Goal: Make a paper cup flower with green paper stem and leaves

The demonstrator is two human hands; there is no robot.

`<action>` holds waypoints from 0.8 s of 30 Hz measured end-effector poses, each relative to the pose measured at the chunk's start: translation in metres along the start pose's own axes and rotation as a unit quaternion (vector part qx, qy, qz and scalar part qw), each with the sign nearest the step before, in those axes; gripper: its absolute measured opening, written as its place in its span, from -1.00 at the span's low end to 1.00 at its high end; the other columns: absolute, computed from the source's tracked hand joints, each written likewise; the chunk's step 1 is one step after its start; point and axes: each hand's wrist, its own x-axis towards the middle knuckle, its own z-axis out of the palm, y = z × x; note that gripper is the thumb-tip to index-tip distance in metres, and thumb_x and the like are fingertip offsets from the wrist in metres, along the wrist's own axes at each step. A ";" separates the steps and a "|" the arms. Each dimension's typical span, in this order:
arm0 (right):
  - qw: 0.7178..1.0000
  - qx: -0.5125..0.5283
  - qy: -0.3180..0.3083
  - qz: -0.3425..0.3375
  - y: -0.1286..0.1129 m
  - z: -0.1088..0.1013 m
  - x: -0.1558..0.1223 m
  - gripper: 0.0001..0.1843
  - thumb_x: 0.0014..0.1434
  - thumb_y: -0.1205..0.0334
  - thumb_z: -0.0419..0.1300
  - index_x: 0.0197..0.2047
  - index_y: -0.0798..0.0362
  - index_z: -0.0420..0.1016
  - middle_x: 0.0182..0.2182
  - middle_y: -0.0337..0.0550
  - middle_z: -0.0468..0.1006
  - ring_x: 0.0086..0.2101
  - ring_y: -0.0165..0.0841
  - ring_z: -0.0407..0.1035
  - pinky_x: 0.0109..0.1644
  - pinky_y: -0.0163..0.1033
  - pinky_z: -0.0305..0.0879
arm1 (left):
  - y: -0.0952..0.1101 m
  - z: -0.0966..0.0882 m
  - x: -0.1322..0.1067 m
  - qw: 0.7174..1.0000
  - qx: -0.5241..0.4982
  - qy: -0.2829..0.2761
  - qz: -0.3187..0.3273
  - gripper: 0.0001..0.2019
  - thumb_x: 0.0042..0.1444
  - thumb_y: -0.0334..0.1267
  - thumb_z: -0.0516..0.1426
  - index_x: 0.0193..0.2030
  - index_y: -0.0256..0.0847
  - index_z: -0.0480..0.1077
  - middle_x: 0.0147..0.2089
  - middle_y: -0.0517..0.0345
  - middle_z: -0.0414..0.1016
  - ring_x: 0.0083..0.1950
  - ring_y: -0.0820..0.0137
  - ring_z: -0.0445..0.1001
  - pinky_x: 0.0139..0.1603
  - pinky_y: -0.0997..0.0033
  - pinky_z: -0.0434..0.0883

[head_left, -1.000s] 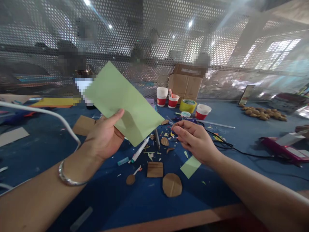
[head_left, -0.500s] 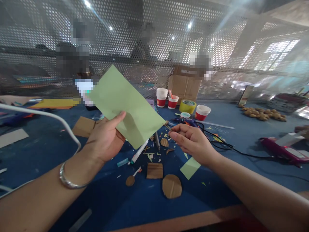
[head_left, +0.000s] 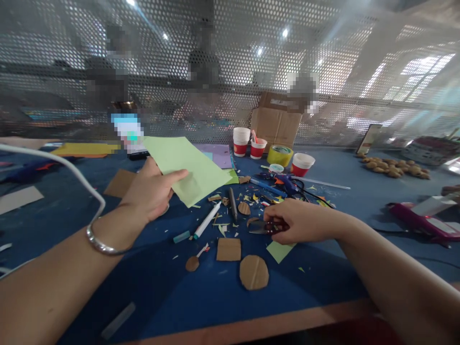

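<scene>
Light-green rectangular paper sheet: raised above the table in my left hand, its free corner reaching across toward my right grip.
Left grip: thumb flat on the upper face, fingers behind; I pinch the sheet near its closer edge.
Dark-red-handled scissors with a metal blade: under the fingers of my right hand, low at the tabletop, blade pointing toward my left.
Right grip: fingers curled over the handles, thumb on the near side; I cannot tell whether they are pressed tight or merely resting.
Brown cardboard pieces: a small square and a larger rough-edged round, both on my side of the blade; a small disc lies just beyond its tip.
Small light-green paper offcut: flat on the table, partly beneath my right grip.
White marker with a teal tip and dark grey pen: between my two grips, on the table.
Work in hand: as I judge it, taking hold of the scissors while the sheet waits aloft, uncut by this blade at present.
Next move: calls, I judge, for fingers seated in the handles and a lift clear of the loose scraps.
</scene>
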 end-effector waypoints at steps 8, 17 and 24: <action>0.998 0.015 -0.044 -0.030 0.007 -0.002 0.000 -0.89 0.09 0.26 0.28 -0.37 0.06 0.40 -0.45 -0.31 0.44 -0.44 -0.44 0.27 -0.38 -0.31 0.06 | 0.006 0.004 0.000 1.000 0.024 -0.006 -0.010 -0.48 -0.12 -0.54 0.36 0.04 -0.30 0.46 0.04 -0.07 0.65 0.07 0.09 0.62 0.12 0.15 0.56; 0.996 -0.001 -0.060 -0.059 0.011 -0.003 -0.001 -0.85 0.15 0.20 0.28 -0.33 0.07 0.40 -0.41 -0.29 0.44 -0.41 -0.44 0.28 -0.35 -0.30 0.05 | 0.008 -0.007 0.010 0.987 0.148 0.049 0.037 0.04 0.15 -0.64 0.23 0.62 -0.21 -0.29 0.52 -0.43 0.14 0.18 0.28 0.58 0.38 0.04 0.39; 0.997 0.037 0.047 -0.041 0.018 -0.004 0.000 -0.82 0.22 0.12 0.28 -0.21 0.06 0.50 -0.41 -0.26 0.51 -0.40 -0.40 0.35 -0.29 -0.28 0.13 | 0.007 -0.006 -0.007 0.903 0.374 0.009 0.208 -0.40 0.15 -0.43 0.31 0.35 -0.33 0.37 0.41 -0.16 0.29 0.44 0.00 0.21 0.51 -0.08 0.09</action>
